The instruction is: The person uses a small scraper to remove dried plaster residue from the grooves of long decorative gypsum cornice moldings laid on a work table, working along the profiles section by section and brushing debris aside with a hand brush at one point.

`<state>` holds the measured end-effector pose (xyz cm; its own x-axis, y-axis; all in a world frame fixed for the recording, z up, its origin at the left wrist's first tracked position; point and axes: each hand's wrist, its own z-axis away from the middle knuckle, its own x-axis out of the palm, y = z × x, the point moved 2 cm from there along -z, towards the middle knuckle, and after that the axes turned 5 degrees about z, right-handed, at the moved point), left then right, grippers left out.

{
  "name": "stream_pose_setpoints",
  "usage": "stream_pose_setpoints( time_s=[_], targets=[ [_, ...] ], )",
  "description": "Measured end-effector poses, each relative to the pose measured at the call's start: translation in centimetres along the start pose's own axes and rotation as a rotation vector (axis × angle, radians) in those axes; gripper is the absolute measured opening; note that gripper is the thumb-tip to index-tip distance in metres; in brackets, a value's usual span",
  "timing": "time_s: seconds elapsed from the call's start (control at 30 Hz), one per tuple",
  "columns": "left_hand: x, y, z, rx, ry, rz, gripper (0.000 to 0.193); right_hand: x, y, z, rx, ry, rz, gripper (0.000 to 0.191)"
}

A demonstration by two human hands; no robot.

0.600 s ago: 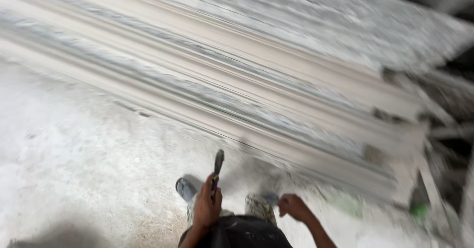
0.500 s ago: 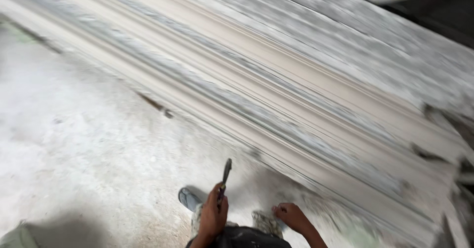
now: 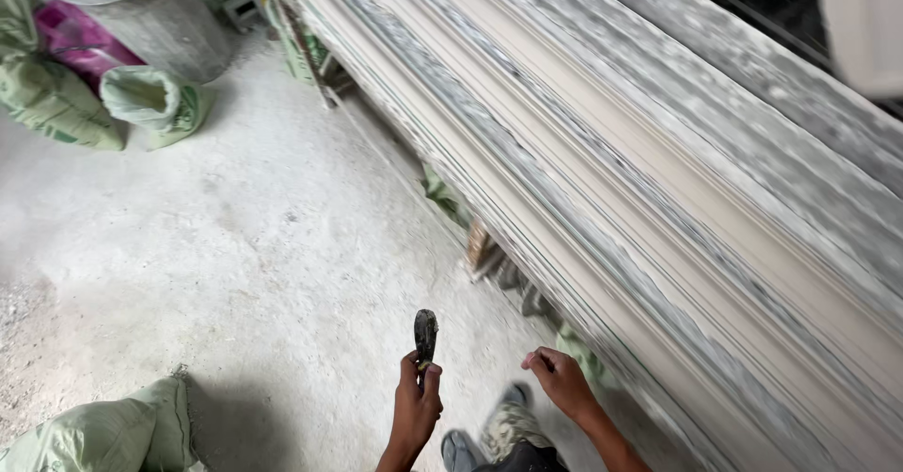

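Note:
My left hand (image 3: 416, 408) is closed around the handle of a small dark tool (image 3: 425, 333) that points up and away from me, low in the head view. Just to its right, my right hand (image 3: 559, 380) hangs with fingers loosely curled and nothing in it, close to the edge of a long stack of pale plaster mouldings (image 3: 658, 180). The stack runs diagonally from top centre to the bottom right. My dusty shoes (image 3: 503, 432) show below my hands on the white floor.
A grey bucket (image 3: 150, 16) stands at top left, with green sacks (image 3: 56, 105) and a pink bag (image 3: 71, 39) beside it. Another green sack (image 3: 113, 434) lies at bottom left. Blocks (image 3: 480, 246) prop the stack off the dusty concrete floor (image 3: 235, 246).
The view has swung left along the stack, bringing the bucket and sacks into sight. My hands keep the same pose, the tool still in my left hand.

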<state>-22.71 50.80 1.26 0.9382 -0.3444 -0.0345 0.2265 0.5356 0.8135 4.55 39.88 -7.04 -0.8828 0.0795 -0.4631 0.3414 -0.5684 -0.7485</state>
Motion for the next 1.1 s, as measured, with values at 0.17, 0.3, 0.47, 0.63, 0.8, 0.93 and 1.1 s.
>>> stream_pose_setpoints(
  time_s=[0.17, 0.3, 0.47, 0.63, 0.8, 0.93, 1.1],
  targets=[
    [-2.0, 3.5, -10.8, -0.025, -0.075, 0.206, 0.045, 2.2, -6.4, -12.7, -0.194, -0.142, -0.205, 0.046],
    [-1.6, 9.4, -23.4, 0.028, -0.126, 0.247, 0.044, 2.9, -13.3, -24.4, -0.076, -0.291, -0.358, 0.055],
    [-4.1, 22.6, -38.0, 0.14, -0.167, 0.323, 0.038, 1.7, -27.8, -37.9, -0.256, -0.393, -0.196, 0.056],
    [-8.3, 37.1, -49.9, 0.189, -0.119, 0.246, 0.032, -4.3, -40.6, -50.7, -0.315, -0.307, -0.029, 0.055],
    [-12.8, 47.8, -66.5, 0.278, -0.159, 0.029, 0.042, -8.7, -48.5, -66.3, -0.261, -0.074, -0.103, 0.048],
    [-16.7, 55.0, -84.8, 0.74, -0.011, -0.523, 0.045, -9.6, -55.5, -81.7, -0.227, 0.073, -0.182, 0.043],
    [-20.5, 65.0, -105.1, 0.873, -0.252, -1.232, 0.045, -7.8, -68.6, -105.7, -0.168, 0.212, 0.013, 0.041]
  ],
)
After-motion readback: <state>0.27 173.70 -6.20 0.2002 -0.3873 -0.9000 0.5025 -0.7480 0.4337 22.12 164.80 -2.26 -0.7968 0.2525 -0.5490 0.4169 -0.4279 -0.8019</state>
